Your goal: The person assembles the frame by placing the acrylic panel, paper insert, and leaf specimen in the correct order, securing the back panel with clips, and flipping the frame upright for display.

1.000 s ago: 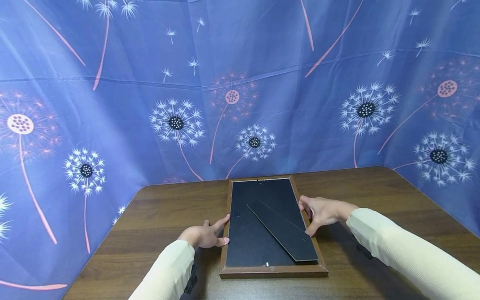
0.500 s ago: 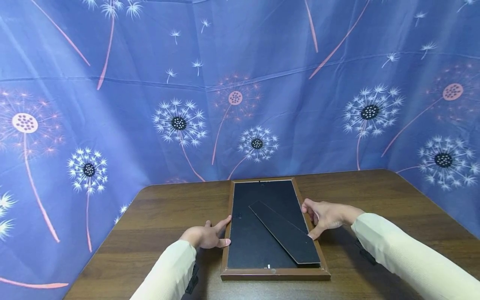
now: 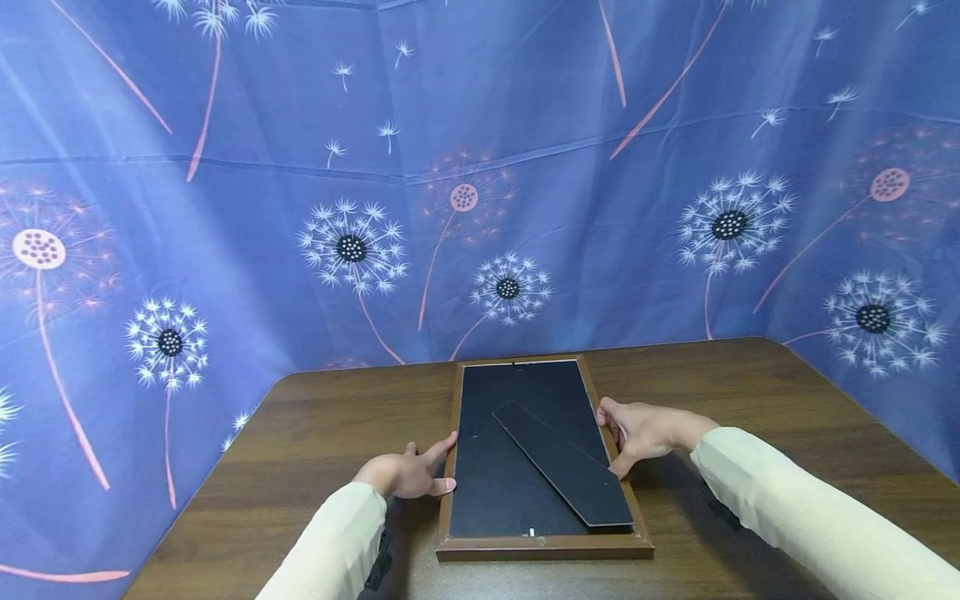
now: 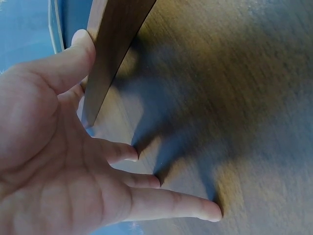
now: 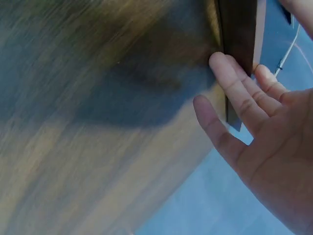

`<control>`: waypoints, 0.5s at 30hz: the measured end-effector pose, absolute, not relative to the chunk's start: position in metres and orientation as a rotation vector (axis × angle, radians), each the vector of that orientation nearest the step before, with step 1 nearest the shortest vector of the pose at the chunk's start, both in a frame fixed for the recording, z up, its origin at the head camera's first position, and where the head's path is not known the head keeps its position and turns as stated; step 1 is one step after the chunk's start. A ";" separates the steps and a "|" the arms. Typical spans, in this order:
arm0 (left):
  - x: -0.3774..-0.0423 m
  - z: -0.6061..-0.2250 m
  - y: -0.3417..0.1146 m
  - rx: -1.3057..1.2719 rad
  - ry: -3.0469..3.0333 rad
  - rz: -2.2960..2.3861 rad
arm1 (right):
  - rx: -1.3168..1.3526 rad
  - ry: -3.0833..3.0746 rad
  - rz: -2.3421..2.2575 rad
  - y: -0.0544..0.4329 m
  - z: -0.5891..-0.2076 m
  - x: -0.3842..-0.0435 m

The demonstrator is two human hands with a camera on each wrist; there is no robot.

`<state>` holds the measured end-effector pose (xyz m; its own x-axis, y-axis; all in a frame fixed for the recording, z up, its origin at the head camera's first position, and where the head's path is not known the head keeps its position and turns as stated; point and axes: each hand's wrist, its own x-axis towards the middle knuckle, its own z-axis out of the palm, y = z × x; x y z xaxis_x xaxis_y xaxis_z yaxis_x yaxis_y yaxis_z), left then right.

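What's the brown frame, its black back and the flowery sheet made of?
The brown frame looks like wood, or maybe plastic: smooth, faintly shiny. The black back seems to be board, perhaps cardboard: flat and dull. The flowery sheet is probably smooth cloth: it hangs creased.

The frame (image 3: 545,551) is brown; backing (image 3: 487,467) black; cloth (image 3: 525,108) dandelion-printed blue.

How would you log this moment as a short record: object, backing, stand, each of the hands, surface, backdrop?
object: brown picture frame, lying back side up
backing: black panel
stand: black flap, slanting across the black panel
left hand: touches the picture frame's left edge
right hand: touches the picture frame's right edge
surface: brown wood-grain table
backdrop: blue cloth, dandelion print
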<state>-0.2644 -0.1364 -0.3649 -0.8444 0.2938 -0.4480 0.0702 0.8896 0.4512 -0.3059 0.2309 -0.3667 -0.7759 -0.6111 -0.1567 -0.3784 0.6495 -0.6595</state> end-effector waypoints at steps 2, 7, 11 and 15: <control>-0.264 -0.364 -0.138 0.269 2.524 0.583 | -0.779 2.528 -0.854 0.230 -0.366 -0.305; -0.266 -0.367 -0.139 0.273 2.514 0.580 | -0.743 2.499 -0.889 0.236 -0.367 -0.305; -0.267 -0.369 -0.138 0.275 2.514 0.556 | -0.727 2.440 -0.956 0.241 -0.368 -0.310; -0.266 -0.366 -0.137 0.265 2.512 0.546 | -0.731 2.546 -0.962 0.239 -0.370 -0.316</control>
